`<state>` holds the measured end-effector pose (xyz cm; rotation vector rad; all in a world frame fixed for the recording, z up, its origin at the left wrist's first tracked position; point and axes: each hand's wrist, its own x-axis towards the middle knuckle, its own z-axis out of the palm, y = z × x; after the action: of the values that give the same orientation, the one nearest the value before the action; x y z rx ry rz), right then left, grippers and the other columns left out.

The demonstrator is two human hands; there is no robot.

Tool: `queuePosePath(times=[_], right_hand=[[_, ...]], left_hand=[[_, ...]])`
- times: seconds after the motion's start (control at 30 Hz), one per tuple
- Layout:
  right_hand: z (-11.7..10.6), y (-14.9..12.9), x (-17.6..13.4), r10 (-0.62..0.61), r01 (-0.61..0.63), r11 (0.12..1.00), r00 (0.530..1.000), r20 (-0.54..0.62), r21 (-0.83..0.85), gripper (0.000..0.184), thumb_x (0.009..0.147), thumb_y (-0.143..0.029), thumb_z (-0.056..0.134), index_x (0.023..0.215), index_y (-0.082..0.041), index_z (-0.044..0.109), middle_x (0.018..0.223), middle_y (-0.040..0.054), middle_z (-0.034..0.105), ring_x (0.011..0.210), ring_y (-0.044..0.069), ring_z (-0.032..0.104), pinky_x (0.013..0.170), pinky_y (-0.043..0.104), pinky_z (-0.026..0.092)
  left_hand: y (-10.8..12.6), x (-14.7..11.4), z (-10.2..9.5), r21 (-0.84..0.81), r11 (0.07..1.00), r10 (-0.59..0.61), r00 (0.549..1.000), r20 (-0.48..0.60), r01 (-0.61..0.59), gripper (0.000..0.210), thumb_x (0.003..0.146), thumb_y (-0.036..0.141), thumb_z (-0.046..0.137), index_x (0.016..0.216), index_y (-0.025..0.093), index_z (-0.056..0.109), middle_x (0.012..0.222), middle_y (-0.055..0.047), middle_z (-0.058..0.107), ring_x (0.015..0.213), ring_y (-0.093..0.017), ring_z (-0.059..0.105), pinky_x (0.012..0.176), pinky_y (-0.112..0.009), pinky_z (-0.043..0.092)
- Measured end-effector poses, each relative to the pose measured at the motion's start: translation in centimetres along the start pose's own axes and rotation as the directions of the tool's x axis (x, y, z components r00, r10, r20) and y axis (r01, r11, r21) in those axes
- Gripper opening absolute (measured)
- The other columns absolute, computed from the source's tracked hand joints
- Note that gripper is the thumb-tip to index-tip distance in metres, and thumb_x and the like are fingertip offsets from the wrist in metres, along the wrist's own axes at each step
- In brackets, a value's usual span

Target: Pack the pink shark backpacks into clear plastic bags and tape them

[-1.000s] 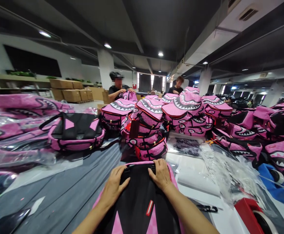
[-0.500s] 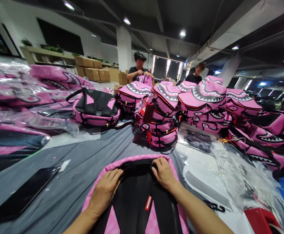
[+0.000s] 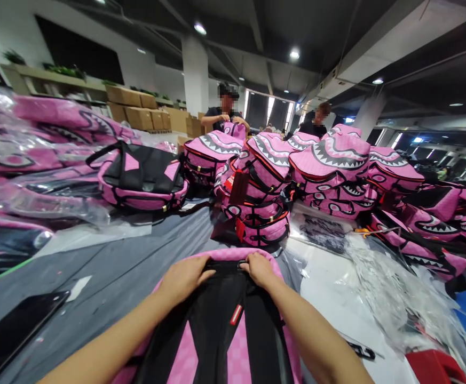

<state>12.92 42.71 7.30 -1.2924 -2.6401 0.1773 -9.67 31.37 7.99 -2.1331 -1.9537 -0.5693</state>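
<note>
A pink and black backpack (image 3: 216, 320) lies in front of me, its black side with pink patches and a small red-and-white label facing up. My left hand (image 3: 187, 278) is closed over the upper left of its rim, thumb on the black panel. At the upper right, my right hand (image 3: 260, 269) pinches the edge where black meets pink; a small dark part shows at its fingertips, too small to name. The lower end of the backpack runs out of view.
Stacked pink shark-face backpacks (image 3: 265, 181) stand ahead, with another backpack (image 3: 144, 178) to their left. Plastic-wrapped bags (image 3: 52, 144) fill the left. A dark tablet-like slab (image 3: 20, 333), clear plastic (image 3: 380, 288) and a red object (image 3: 435, 365) lie nearby. Two people work beyond.
My left hand has moved right and up along the rim, closer to my right hand. The right hand has shifted slightly left. The view has swung a little to the right.
</note>
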Motion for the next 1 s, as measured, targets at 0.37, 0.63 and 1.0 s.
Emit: queuePosePath(times=[0.37, 0.63, 1.0], right_hand=[[-1.4, -0.6, -1.2, -0.07, 0.061, 0.986, 0.996, -0.054, -0.156, 0.017, 0.096, -0.018, 0.062, 0.112, -0.02, 0.067, 0.116, 0.0112, 0.069, 0.111, 0.025, 0.064, 0.093, 0.037, 0.051], [-5.5, 4.4, 5.4, -0.137, 0.192, 0.963, 0.953, 0.271, -0.187, 0.051, 0.052, -0.015, 0.095, 0.098, -0.022, 0.073, 0.092, -0.0011, 0.074, 0.084, 0.021, 0.071, 0.067, 0.023, 0.049], [-6.4, -1.7, 4.7, -0.216, 0.303, 0.901, 0.934, 0.284, -0.31, 0.013, 0.084, -0.008, 0.07, 0.095, -0.015, 0.073, 0.099, 0.0152, 0.076, 0.095, 0.029, 0.074, 0.079, 0.036, 0.056]], left_hand=[[6.3, -2.5, 5.7, -0.091, 0.995, 0.033, 0.999, 0.016, -0.031, 0.076, 0.086, 0.08, 0.047, 0.145, 0.033, 0.053, 0.152, -0.018, 0.051, 0.144, -0.042, 0.043, 0.115, -0.066, 0.034], [5.9, -3.7, 7.7, -0.021, 0.998, 0.049, 0.984, -0.172, -0.054, 0.077, 0.086, 0.078, 0.051, 0.152, 0.039, 0.042, 0.156, -0.013, 0.049, 0.145, -0.038, 0.043, 0.117, -0.06, 0.034], [6.4, -2.3, 7.0, -0.099, 0.995, -0.012, 0.998, -0.055, 0.007, 0.074, 0.085, 0.079, 0.05, 0.148, 0.042, 0.045, 0.156, -0.013, 0.048, 0.145, -0.045, 0.038, 0.116, -0.066, 0.03]])
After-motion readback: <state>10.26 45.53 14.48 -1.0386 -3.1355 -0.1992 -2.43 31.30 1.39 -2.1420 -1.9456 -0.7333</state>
